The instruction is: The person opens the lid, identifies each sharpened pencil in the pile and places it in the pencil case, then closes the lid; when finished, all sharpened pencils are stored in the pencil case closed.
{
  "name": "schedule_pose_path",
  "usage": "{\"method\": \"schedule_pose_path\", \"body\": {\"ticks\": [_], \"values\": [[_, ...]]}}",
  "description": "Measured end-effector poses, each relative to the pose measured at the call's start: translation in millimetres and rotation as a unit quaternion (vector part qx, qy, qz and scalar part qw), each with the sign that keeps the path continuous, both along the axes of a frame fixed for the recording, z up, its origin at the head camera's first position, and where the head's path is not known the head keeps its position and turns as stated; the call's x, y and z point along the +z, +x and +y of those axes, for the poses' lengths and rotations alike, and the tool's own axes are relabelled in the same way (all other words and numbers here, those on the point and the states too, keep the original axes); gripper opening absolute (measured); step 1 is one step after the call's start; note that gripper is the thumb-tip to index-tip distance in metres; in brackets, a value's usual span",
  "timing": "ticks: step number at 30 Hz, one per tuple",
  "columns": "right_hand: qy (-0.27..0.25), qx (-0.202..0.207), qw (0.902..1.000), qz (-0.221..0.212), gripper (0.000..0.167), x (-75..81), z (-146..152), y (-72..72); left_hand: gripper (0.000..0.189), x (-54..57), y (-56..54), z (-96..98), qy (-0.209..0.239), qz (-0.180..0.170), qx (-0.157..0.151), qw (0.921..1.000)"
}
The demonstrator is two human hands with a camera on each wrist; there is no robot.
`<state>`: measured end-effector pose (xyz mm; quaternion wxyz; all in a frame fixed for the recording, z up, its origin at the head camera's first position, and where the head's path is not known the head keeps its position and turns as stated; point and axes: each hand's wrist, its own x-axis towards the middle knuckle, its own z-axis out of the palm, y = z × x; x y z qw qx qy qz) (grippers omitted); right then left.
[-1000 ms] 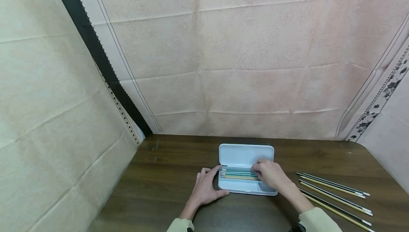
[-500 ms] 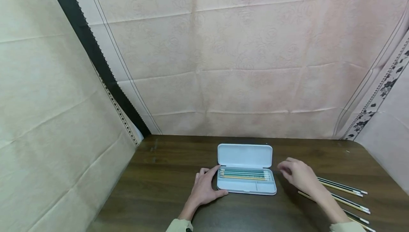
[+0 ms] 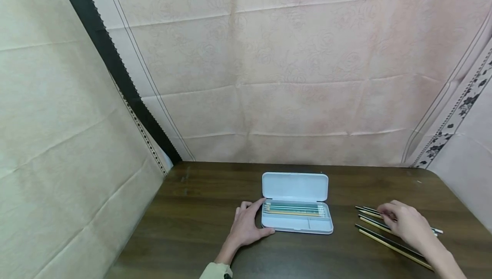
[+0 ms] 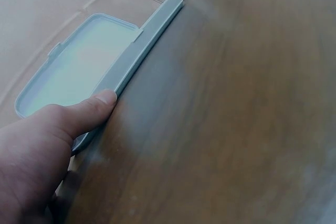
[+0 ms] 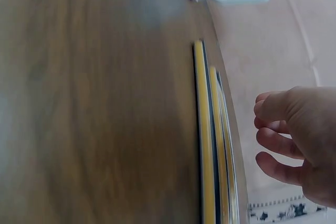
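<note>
A light blue pencil case [image 3: 319, 227] lies with its lid raised on the brown table. Several green and yellow pencils [image 3: 294, 209] lie side by side in its back compartment. My left hand [image 3: 246, 227] holds the case's left end, the thumb [image 4: 97, 109] at its front edge and the fingers toward its back corner. At the right, my right hand [image 3: 407, 223] is over several loose black and yellow pencils [image 5: 206, 140], partly covering them. Its fingers are loosely bent and hold nothing; in the right wrist view they are apart from the pencils.
The wooden table [image 3: 200, 227] ends at a pale cloth wall [image 3: 300, 78] behind the case. Another cloth [image 3: 77, 142] hangs along the left side, beside a dark strip [image 3: 127, 82].
My right hand has left the pencils inside the case and moved right to the loose pencils on the table. My left hand stays at the case's left end.
</note>
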<state>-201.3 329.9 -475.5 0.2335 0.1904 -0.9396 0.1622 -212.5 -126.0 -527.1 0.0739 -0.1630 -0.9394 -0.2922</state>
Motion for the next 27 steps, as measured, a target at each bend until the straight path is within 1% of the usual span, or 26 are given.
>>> {"method": "schedule_pose_path", "body": {"ticks": [3, 6, 13, 18, 27], "values": [[0.002, -0.023, 0.9989, -0.04, 0.022, 0.9, 12, 7.8, 0.091, 0.6, -0.2, 0.1, 0.002, 0.001, -0.001, 1.0], [0.007, -0.034, 0.9974, -0.063, 0.022, 0.8, 23, 13.6, 0.091, 0.7, -0.2, 0.5, 0.003, 0.004, -0.003, 1.0], [0.023, -0.044, 0.9981, -0.037, 0.026, -4.7, 41, 21.1, 0.091, 0.4, -0.1, 1.0, 0.002, 0.003, -0.002, 1.0], [0.038, -0.047, 0.9977, -0.031, 0.028, -8.9, 51, 21.5, 0.091, -0.7, -0.6, 0.5, 0.002, 0.003, -0.003, 1.0], [0.043, -0.043, 0.9977, -0.028, 0.027, -14.6, 59, 22.1, 0.091, -1.2, -0.7, -0.5, 0.0, 0.003, -0.004, 1.0]]}}
